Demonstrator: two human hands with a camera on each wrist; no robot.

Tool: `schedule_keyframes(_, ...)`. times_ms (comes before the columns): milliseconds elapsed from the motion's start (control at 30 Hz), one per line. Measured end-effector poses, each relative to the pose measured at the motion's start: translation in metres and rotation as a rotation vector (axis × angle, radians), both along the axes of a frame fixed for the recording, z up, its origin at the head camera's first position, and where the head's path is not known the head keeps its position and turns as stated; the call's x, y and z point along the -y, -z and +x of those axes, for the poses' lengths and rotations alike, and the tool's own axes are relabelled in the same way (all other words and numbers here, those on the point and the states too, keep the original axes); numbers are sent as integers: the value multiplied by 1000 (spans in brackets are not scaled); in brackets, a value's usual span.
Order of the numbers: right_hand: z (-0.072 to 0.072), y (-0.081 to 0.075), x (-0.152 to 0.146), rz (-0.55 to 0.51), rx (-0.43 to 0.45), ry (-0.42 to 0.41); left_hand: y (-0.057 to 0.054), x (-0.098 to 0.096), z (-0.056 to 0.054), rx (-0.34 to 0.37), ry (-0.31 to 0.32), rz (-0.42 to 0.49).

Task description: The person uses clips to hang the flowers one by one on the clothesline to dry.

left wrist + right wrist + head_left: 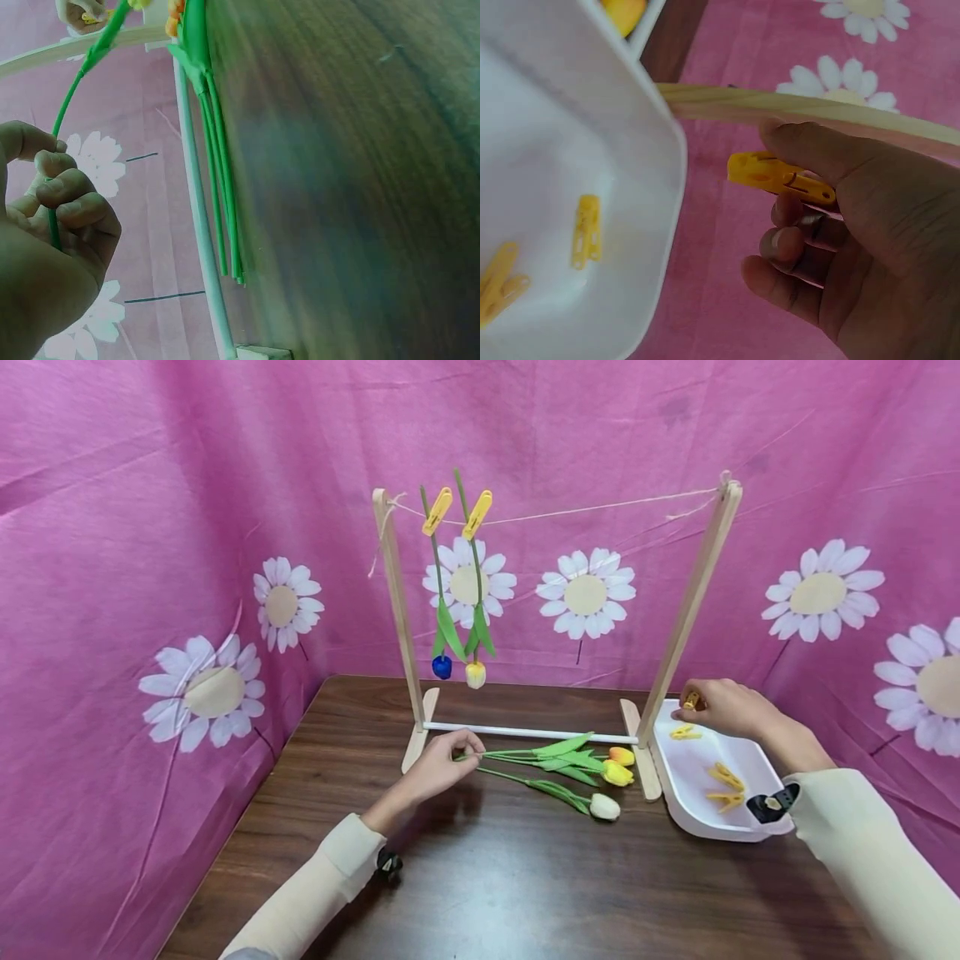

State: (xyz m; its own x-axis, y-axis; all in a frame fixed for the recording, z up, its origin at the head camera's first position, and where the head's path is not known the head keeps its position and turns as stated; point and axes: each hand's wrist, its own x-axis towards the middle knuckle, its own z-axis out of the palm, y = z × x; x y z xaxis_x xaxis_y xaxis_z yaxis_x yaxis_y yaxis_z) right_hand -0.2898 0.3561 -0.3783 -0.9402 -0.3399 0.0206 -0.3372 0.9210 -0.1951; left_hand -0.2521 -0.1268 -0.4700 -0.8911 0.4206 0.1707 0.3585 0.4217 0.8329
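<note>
My left hand (438,768) pinches the green stem of an artificial tulip near its end, just in front of the rack's white bar. In the left wrist view the held stem (69,101) rises out of curled fingers toward a yellow bloom (139,3). Beside it on the table are an orange-yellow tulip (621,757) and a white tulip (604,807). Over the far end of a white tray (693,820), my right hand (723,706) holds a yellow clothespin (780,178) between thumb and fingers. Several more yellow clothespins (726,777) lie in the tray.
A wooden rack stands behind, its left post (397,618) and right post (693,602) joined by a string (592,508). From the string hang a blue tulip (442,667) and a pale yellow tulip (476,674), each clipped by a yellow clothespin. Pink flowered cloth surrounds the table.
</note>
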Motion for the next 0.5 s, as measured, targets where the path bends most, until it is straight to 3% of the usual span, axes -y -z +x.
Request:
schedule_keyframes(267, 6, -17, 12, -23, -36, -17, -11, 2, -2, 10, -29, 27)
schedule_keyframes(500, 12, -30, 32, -51, -53, -52, -22, 6, -8, -29, -103, 84)
